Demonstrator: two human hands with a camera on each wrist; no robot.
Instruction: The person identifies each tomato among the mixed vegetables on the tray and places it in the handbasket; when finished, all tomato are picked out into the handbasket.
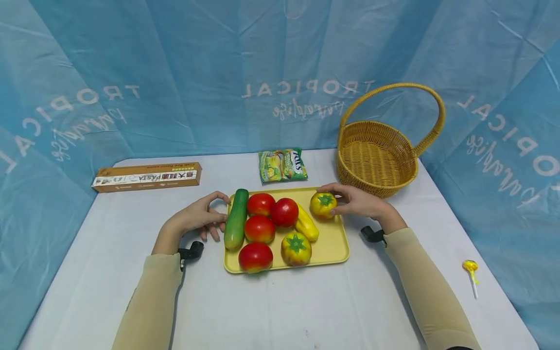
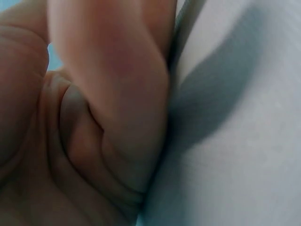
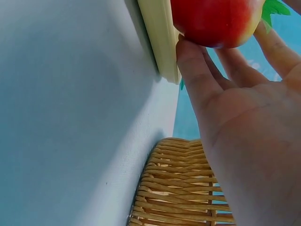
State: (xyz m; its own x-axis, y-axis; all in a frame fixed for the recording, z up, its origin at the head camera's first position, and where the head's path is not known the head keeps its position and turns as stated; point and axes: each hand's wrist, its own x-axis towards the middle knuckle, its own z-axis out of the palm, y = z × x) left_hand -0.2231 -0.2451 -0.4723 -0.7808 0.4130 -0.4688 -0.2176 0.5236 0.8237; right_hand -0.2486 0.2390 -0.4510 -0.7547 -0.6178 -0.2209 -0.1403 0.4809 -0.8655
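Observation:
A yellow tray [image 1: 328, 250] holds several pieces of produce that look artificial. My right hand [image 1: 356, 200] grips a yellow-and-red persimmon-like fruit [image 1: 323, 206] with a green leafy top at the tray's right side. In the right wrist view that fruit [image 3: 218, 21] shows its red underside against the fingers. At the tray's left edge rests my left hand [image 1: 199, 214], loosely bent, fingertips near the rim and the green cucumber [image 1: 237, 218]. Its palm and curled fingers fill the left wrist view; no held thing shows there. A second persimmon-like fruit [image 1: 296, 249] lies near the tray's front.
Several red fruits [image 1: 260, 229] and a curved yellow fruit [image 1: 307, 223] share the tray. Behind it lies a green packet [image 1: 282, 166]. A handled wicker basket [image 1: 376, 180] stands back right, a pasta box [image 1: 146, 177] back left. A lollipop [image 1: 470, 266] lies far right.

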